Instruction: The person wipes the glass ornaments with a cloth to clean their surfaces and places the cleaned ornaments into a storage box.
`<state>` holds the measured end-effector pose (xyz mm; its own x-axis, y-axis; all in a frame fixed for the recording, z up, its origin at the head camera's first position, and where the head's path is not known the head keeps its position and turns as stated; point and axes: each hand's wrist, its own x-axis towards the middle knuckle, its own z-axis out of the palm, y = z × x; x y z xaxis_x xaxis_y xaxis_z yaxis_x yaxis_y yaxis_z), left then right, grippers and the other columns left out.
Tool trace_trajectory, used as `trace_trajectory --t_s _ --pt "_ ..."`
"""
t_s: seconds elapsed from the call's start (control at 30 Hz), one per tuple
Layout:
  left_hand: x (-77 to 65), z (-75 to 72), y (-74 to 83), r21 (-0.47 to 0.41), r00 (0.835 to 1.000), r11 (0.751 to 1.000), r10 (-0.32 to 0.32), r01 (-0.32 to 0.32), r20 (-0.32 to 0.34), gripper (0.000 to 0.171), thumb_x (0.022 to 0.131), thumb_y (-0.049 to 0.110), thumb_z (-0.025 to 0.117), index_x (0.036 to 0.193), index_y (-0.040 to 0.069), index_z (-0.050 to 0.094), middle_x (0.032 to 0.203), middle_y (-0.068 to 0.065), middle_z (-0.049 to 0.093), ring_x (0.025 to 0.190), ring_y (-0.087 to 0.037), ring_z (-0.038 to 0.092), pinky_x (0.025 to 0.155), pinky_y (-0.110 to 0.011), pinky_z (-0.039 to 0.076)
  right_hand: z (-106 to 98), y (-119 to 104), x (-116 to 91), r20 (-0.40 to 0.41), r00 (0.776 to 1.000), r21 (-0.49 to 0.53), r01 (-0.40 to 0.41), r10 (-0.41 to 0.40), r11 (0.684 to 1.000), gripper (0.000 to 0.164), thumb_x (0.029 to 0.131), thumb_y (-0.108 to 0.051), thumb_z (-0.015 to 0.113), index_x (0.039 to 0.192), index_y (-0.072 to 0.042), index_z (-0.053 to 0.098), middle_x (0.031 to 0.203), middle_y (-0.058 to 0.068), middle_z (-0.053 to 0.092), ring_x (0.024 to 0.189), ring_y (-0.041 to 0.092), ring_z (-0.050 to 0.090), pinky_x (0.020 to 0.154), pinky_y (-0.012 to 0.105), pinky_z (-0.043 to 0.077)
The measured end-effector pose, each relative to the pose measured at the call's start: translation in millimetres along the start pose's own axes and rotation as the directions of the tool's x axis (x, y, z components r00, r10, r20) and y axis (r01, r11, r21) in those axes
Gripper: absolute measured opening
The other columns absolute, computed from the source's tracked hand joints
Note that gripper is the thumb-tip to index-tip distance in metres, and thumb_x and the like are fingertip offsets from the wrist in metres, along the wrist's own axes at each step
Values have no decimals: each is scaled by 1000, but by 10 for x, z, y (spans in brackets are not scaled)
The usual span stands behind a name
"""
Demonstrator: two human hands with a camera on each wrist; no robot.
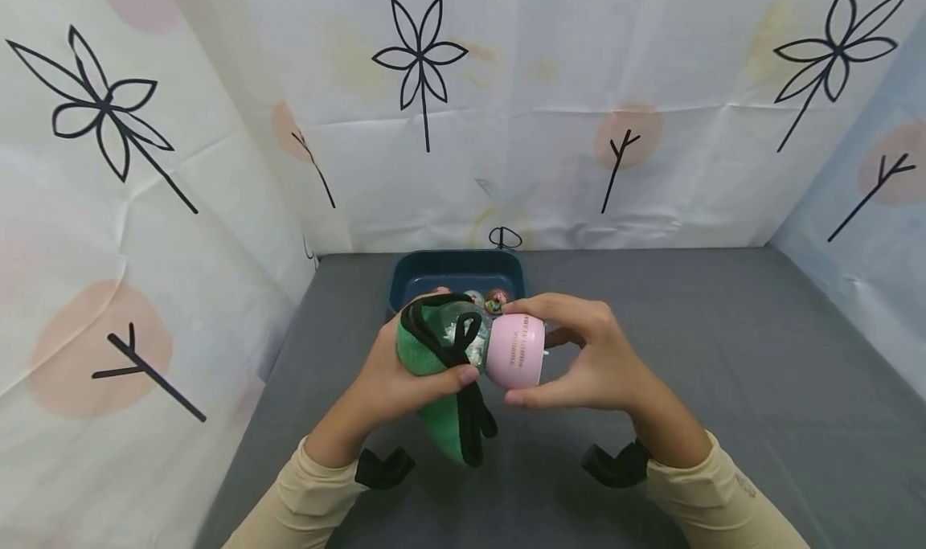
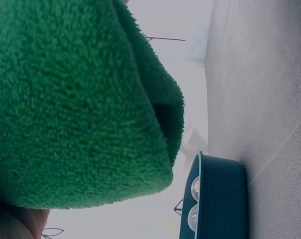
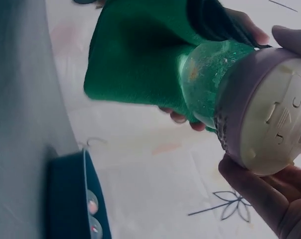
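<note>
A snow globe with a clear dome and a pink base (image 1: 515, 348) is held sideways above the table, between both hands. My right hand (image 1: 604, 364) grips the pink base, thumb below and fingers over the top. Its pale underside (image 3: 277, 117) faces the right wrist camera. With my left hand (image 1: 391, 392) I hold a green terry cloth (image 1: 440, 420) edged in black, wrapped around the dome, the left thumb lying over the black trim. Part of the clear dome (image 3: 203, 84) shows past the cloth in the right wrist view. In the left wrist view, the cloth (image 2: 85, 109) hides the globe.
Behind the hands, a dark blue tray (image 1: 459, 255) stands on the grey table (image 1: 694, 332), holding several small globes or balls (image 1: 497, 299). Patterned white fabric (image 1: 535, 171) hangs along the back and sides. Black straps (image 1: 383, 469) are on both wrists.
</note>
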<state>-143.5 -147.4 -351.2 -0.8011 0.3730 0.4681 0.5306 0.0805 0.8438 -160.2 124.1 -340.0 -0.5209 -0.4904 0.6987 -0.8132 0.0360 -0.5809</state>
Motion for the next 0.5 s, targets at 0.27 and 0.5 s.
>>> trace_trajectory --t_s 0.27,0.5 --pt "3 -9 -44 6 1000 1000 -4 4 -4 77 76 7 92 144 17 57 130 -3 71 117 -22 70 97 -34 62 -31 75 11 164 904 308 -427 395 850 49 82 -5 84 127 2 69 112 13 70 88 23 72 68 44 68" --pt "9 2 -122 -8 1000 1000 1 -1 -19 72 80 10 91 145 13 59 136 -5 69 129 -19 65 107 -30 57 -39 88 11 217 874 271 -482 435 833 43 84 -8 84 123 -1 66 107 17 69 84 22 71 68 41 66"
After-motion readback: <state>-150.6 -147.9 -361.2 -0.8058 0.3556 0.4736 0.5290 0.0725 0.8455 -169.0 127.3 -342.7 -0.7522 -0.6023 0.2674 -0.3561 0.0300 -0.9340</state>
